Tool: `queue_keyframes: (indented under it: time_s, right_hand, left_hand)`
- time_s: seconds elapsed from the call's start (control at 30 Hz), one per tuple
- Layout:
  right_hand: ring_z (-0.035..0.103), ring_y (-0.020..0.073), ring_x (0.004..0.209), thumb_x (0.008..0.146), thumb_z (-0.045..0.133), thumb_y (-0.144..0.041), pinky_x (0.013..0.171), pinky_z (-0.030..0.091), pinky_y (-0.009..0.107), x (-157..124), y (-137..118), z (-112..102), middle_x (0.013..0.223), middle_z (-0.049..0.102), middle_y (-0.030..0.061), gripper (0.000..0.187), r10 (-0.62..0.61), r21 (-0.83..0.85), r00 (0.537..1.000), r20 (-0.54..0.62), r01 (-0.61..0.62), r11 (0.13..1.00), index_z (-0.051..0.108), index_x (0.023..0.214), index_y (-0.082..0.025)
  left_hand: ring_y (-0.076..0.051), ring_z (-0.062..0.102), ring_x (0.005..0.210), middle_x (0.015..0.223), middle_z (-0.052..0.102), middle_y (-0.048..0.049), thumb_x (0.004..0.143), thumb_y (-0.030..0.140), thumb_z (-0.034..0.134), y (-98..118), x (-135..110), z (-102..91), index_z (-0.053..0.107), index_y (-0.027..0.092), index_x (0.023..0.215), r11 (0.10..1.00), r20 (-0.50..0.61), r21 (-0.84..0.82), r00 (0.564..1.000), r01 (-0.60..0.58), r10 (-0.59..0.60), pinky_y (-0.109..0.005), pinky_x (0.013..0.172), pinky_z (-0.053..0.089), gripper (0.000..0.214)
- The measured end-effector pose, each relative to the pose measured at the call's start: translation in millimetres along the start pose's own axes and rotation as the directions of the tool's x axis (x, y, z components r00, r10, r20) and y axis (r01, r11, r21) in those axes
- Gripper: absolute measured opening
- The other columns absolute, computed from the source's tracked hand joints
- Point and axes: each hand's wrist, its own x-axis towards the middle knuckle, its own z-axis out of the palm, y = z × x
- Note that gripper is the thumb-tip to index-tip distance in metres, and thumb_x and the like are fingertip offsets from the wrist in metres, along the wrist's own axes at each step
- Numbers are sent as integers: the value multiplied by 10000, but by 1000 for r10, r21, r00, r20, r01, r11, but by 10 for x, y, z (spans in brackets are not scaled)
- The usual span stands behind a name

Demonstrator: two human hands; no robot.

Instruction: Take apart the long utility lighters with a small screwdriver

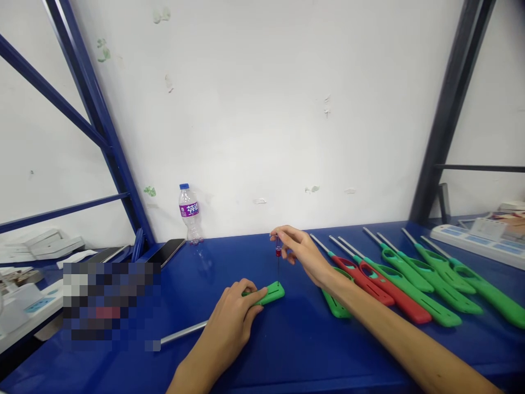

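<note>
Flat on the blue table lies a green long-necked gas lighter (271, 294), its metal tube pointing to the lower left. My left hand (234, 312) is closed around its body and covers the middle part. A small screwdriver (278, 253) with a clear and red handle stands upright, its tip touching the handle end of this lighter. The fingers of my right hand (297, 249) pinch the top of the screwdriver. Beneath my right forearm, another green lighter (337, 303) is partly hidden.
Several green and red lighters (410, 284) lie in a row on the right of the blue table (303, 350). A plastic bottle (190, 213) and a phone (167, 251) are at the back left. A white power strip (471, 246) sits far right. Blurred squares cover the left side.
</note>
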Motion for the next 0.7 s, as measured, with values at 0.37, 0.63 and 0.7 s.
queue_keyframes:
  time_s: [0.37, 0.63, 0.7]
  right_hand:
    - [504, 79, 529, 893, 647, -584, 437, 338, 222, 7, 3, 17, 933, 697, 39, 407, -21, -16, 1000, -17, 20, 1000, 718, 999, -197]
    - [488, 68, 508, 899, 646, -555, 426, 349, 225, 13, 28, 27, 1063, 713, 54, 391, -44, -20, 999, -28, 43, 999, 721, 1087, -220]
    - [495, 82, 517, 909, 634, -561, 431, 346, 224, 3, 23, 32, 910, 701, 37, 389, -57, -45, 998, -16, 56, 997, 738, 1034, -207]
  left_hand:
    - [-216, 572, 999, 1199, 617, -40, 1026, 197, 514, -10, -1, 12, 600, 369, 1408, 1000, -16, -3, 1000, -10, 10, -406, 928, 486, 427]
    - [-219, 582, 1013, 1197, 620, -30, 1024, 207, 518, -38, 2, 39, 606, 390, 1397, 1000, -28, -3, 1000, -9, 9, -396, 939, 485, 424]
    - [-219, 582, 1011, 1193, 621, -29, 1024, 203, 517, -40, 2, 42, 602, 393, 1400, 1000, -30, -4, 999, -15, 14, -396, 938, 485, 430]
